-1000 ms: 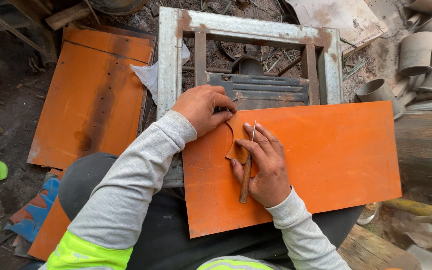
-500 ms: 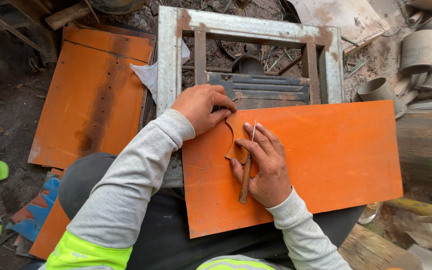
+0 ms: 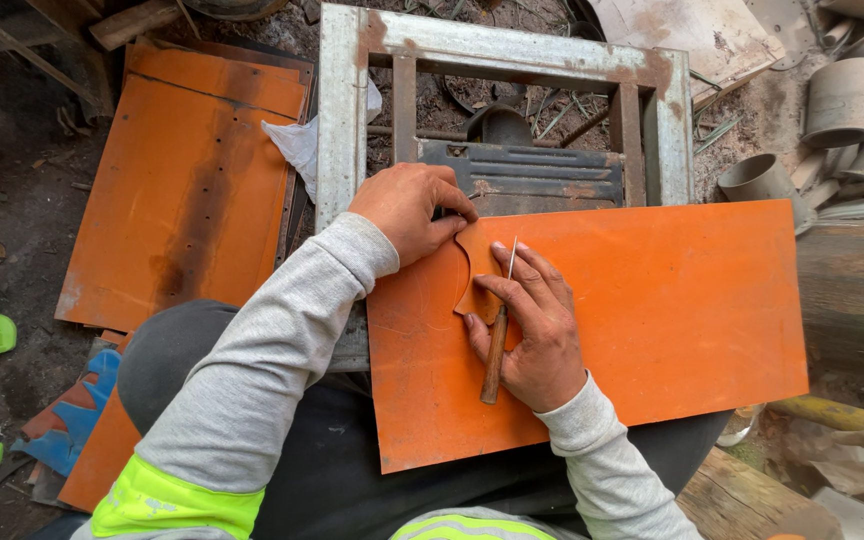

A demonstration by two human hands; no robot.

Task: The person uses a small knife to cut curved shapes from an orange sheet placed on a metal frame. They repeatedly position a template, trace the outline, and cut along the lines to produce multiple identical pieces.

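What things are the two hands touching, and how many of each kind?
Big orange sheet: 1
Small orange cut-out shape: 1
Wooden-handled pointed tool: 1
Total: 3
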